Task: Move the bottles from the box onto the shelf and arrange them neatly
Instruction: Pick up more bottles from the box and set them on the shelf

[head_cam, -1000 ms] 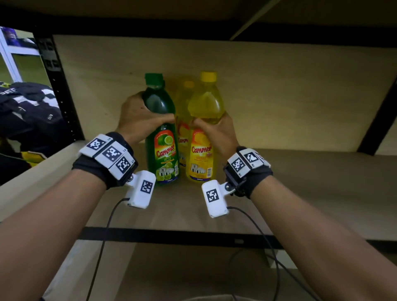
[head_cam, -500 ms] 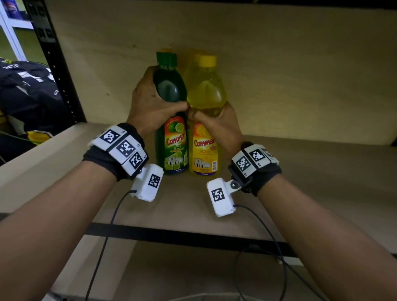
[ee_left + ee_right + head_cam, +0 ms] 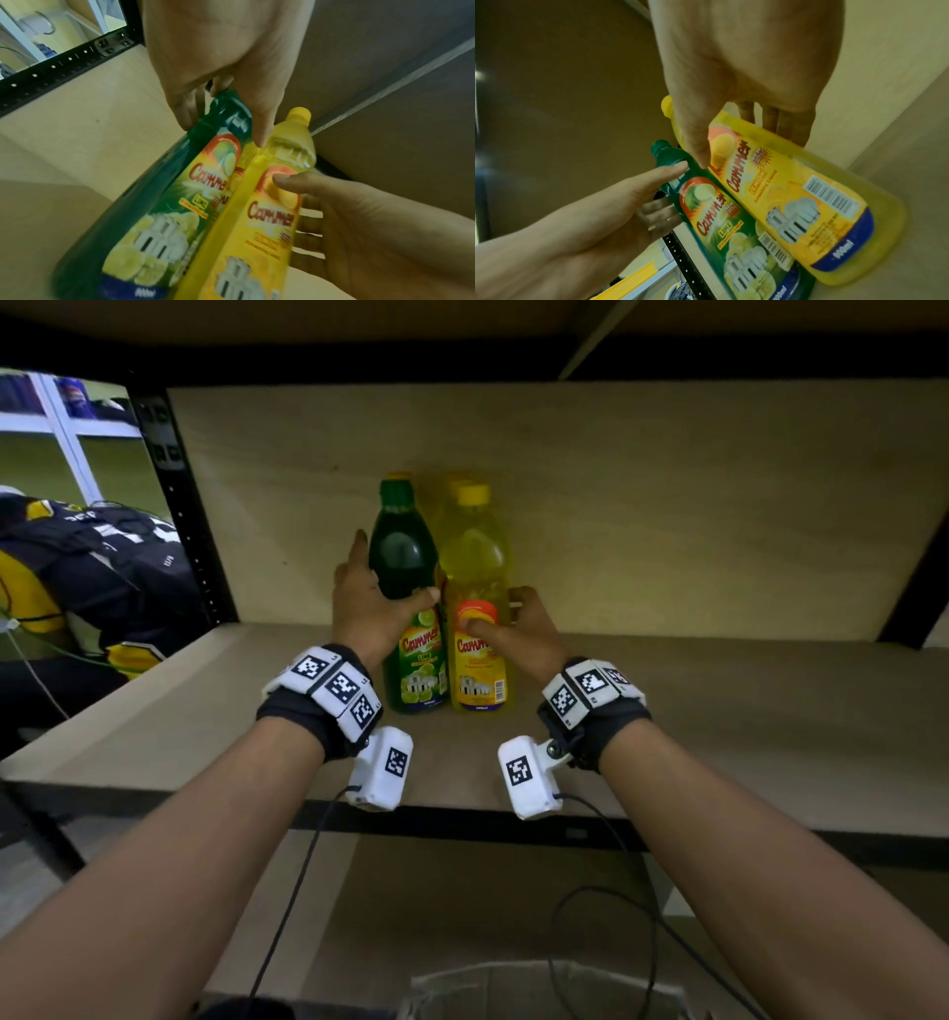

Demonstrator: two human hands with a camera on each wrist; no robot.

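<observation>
A green lime bottle (image 3: 417, 675) and a yellow lemon bottle (image 3: 480, 557) stand upright side by side on the wooden shelf (image 3: 667, 711), near its back wall. Yellow caps of further bottles (image 3: 454, 480) show behind them. My left hand (image 3: 393, 570) lies against the green bottle (image 3: 721, 219) with straight fingers on its left side and the thumb across its front. My right hand (image 3: 495, 611) holds the yellow bottle (image 3: 259, 223), thumb on the label and fingers round its far side.
A black upright post (image 3: 190, 531) bounds the shelf on the left, with dark and yellow bags (image 3: 77, 567) beyond it. The shelf runs bare to the right of the bottles. A cardboard box's rim (image 3: 513, 988) shows below the shelf edge.
Both bottles were pushed back and together on the shelf. My left hand's fingers have straightened off the green bottle, and both wrists have drawn back slightly.
</observation>
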